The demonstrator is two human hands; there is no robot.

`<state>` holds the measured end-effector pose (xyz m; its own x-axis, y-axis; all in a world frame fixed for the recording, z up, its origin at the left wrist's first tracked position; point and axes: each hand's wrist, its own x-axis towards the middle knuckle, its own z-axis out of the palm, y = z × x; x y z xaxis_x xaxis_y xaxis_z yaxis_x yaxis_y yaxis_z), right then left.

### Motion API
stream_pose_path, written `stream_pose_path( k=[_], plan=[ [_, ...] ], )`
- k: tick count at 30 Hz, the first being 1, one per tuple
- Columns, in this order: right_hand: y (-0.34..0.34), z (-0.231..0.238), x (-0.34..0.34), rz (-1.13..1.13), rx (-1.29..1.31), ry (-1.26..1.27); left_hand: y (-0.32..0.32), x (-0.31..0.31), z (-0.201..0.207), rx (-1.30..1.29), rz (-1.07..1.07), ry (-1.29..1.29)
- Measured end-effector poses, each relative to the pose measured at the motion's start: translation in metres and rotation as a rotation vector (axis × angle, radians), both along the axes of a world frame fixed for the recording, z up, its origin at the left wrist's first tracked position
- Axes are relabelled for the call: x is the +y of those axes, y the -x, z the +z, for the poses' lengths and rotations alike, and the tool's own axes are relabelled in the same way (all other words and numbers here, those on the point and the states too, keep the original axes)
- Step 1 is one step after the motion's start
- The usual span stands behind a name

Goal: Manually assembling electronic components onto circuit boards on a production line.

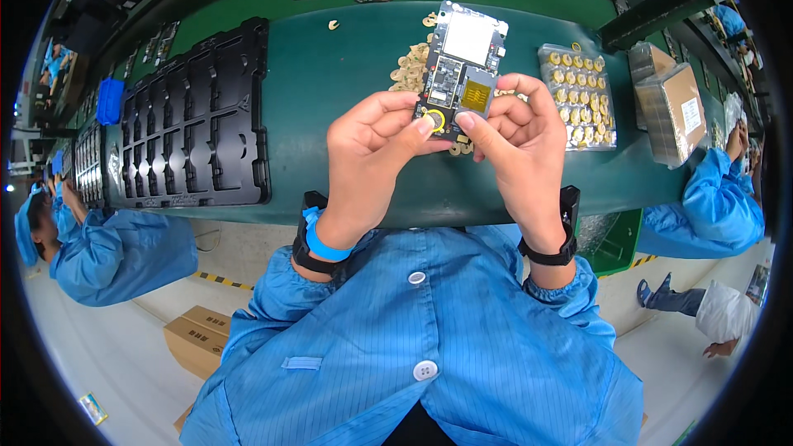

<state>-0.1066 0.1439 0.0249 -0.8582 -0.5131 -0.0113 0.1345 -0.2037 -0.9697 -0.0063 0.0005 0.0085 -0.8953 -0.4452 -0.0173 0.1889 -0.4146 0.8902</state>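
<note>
A person's left hand (370, 149) and right hand (524, 149) grip a dark circuit board (462, 66) by its lower end, holding it tilted above a green bench (301, 128). The left thumb presses at a round, yellow-rimmed piece (435, 120) on the board's lower left corner, its tip covering part of it; the right thumb lies at the lower right. Most of the curled fingers are hidden behind the board, as is its back. A large white rectangle fills its upper half; finer parts are too small to make out.

Behind it, a heap of beige pieces (410, 70) is partly blocked by board and hands, so its full extent cannot be told. To the right, a clear tray (611, 139) carries rows of round, gold-coloured pieces, glare blurring its edges; beyond it are wrapped brown boxes (681, 111). A big black compartmented tray (194, 124) lies left. Blue-sleeved co-workers at both sides are distorted by the lens and partly cut off.
</note>
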Motion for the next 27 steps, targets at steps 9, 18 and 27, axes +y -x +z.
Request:
stream_pose_path(
  k=[9, 18, 27],
  plan=[
    [-0.0012, -0.0007, 0.0032, 0.005, 0.117, -0.059, 0.0003, 0.0011, -0.0014, -0.042, 0.011, 0.024],
    [-0.0018, 0.0002, 0.0037, 0.005, 0.149, -0.079, -0.0003, 0.0025, -0.0015, -0.028, 0.008, 0.022],
    [-0.0025, 0.0023, 0.003, 0.002, 0.153, -0.086, -0.0008, 0.0053, 0.0011, -0.032, 0.015, 0.025]
  ],
)
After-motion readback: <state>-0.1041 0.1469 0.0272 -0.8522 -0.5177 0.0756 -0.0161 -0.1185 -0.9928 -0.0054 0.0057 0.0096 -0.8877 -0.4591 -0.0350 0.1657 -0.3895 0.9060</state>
